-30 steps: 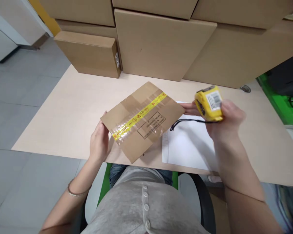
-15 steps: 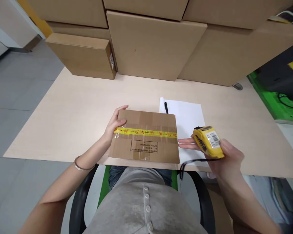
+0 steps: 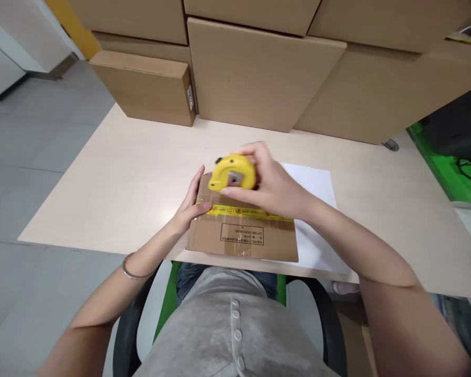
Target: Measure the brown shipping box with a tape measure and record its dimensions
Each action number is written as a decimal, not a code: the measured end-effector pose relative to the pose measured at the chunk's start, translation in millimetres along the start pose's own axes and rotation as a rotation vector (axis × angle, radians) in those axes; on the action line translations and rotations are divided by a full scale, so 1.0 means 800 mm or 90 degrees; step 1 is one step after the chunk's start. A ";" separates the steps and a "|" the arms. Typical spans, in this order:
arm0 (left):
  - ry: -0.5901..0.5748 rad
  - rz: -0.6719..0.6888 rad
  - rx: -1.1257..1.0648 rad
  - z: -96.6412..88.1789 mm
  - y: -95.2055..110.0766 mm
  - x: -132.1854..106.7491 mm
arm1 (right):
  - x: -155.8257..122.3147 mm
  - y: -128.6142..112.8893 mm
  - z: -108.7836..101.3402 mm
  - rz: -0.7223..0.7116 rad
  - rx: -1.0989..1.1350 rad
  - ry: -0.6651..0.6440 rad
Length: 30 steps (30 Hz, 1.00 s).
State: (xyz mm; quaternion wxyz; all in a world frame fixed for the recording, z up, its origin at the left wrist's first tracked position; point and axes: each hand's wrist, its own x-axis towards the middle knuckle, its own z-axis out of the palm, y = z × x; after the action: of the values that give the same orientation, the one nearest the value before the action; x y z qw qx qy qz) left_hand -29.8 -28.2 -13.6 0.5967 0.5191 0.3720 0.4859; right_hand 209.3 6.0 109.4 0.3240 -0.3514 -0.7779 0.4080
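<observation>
A flat cardboard parcel with a yellow tape stripe and a printed label lies on the table's near edge. My left hand rests open against the parcel's left end, fingers stretched along its edge. My right hand is closed around a yellow tape measure, holding it over the parcel's upper left corner, close to my left fingertips. A white sheet of paper lies under and to the right of the parcel.
The light wooden table carries several large cardboard boxes stacked along its back edge, and a smaller box at the back left. A green bin stands at the right. Grey floor lies to the left.
My right hand carried the tape measure from the right side across to the parcel's upper left corner. The parcel was turned square and set flat on the table's near edge.
</observation>
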 end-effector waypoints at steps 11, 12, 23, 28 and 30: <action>0.013 0.048 -0.013 0.005 -0.012 0.004 | 0.026 0.011 0.023 -0.093 -0.183 -0.133; 0.008 0.058 0.012 0.004 -0.011 0.005 | 0.019 0.012 0.015 -0.083 -0.184 -0.121; 0.014 0.079 0.104 -0.001 -0.003 0.005 | -0.128 0.032 -0.103 0.189 -0.199 0.102; 0.015 0.062 0.091 -0.001 -0.003 0.003 | -0.155 0.054 -0.116 0.227 -0.166 0.137; 0.018 0.062 0.089 -0.002 -0.003 0.003 | -0.155 0.060 -0.117 0.229 -0.156 0.136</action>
State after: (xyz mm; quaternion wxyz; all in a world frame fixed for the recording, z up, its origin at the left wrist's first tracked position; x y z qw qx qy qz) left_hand -30.2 -25.5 -16.1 0.5293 0.5704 0.3877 0.4941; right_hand 364.3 -35.8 84.0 0.2816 -0.5622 -0.7076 0.3224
